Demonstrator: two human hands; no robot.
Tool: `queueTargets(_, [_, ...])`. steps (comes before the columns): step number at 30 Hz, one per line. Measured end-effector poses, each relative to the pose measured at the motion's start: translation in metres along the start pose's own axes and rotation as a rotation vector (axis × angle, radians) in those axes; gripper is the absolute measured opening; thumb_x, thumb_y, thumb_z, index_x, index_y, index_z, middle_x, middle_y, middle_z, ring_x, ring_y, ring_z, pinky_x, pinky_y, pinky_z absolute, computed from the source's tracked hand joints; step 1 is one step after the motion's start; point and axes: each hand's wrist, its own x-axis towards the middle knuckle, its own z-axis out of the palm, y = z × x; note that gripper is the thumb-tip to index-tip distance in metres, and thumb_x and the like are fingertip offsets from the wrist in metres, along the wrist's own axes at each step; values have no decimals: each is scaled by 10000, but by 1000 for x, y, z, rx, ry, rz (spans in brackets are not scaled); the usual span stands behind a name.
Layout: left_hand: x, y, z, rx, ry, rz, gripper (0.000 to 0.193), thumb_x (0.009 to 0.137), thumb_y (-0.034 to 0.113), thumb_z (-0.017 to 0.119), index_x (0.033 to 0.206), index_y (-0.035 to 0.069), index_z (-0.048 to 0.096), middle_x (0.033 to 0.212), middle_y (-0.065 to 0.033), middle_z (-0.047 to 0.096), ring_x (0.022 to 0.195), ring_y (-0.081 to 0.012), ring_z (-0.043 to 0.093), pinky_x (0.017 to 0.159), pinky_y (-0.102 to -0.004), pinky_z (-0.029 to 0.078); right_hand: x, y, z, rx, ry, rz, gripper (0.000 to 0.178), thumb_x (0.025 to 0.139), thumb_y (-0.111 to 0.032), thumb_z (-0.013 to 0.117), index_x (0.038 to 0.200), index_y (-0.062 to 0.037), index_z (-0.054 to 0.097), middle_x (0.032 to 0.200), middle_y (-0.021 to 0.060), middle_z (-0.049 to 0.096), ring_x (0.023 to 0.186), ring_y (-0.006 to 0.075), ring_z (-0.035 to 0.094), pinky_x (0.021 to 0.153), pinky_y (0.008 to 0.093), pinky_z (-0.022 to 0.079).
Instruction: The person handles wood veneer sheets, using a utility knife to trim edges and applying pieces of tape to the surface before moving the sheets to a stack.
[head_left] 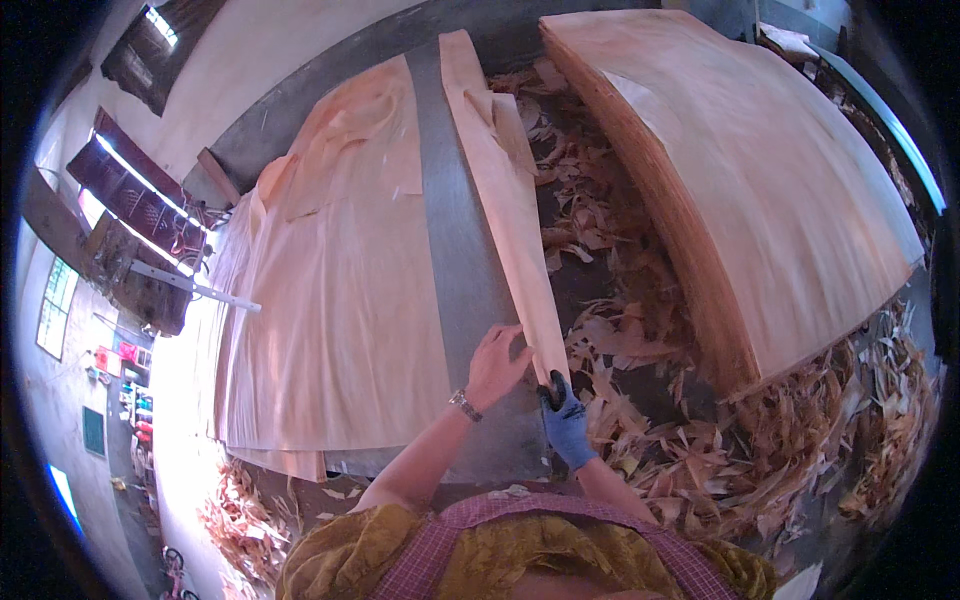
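A long, narrow strip of pale wood veneer (pixel 510 220) runs away from me along the right edge of a grey tabletop (pixel 455 230). My right hand (pixel 566 425), in a blue and black glove, grips its near end. Bare, with a metal-banded watch at the wrist, my left hand (pixel 497 365) is at the strip's left edge with its fingers stretched out and apart. Whether its fingertips touch the strip is hard to tell. Wide veneer sheets (pixel 350 290) cover the left part of the table, rumpled and torn at their far end.
On the right stands a tall, thick stack of veneer sheets (pixel 770 200). Torn veneer scraps (pixel 640 340) litter the floor between stack and table, and more scraps (pixel 250 520) lie at lower left. A pale metal bar (pixel 195 286) juts toward the table's left side.
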Motion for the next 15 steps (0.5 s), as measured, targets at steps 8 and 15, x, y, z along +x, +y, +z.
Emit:
queueTargets(8, [-20,2,20,-33,5,-65,404,857,249,669,1200,46,602,1193,-155,594,1103,-334,586,942,-408,481,20,3,-70,455,16,87,391,934,-239,671,1282,-73,605,645,-24,554,468,58,458,428,231,357])
queueTargets(15, [-7,47,51,-63,53,-47,387,835,231,679,1167,45,613,1163,-145,599,1066,-330,601,920,-406,490,15,-30,-170,631,-50,202,389,938,-282,666,1261,-71,618,640,-46,535,445,44,421,390,218,302])
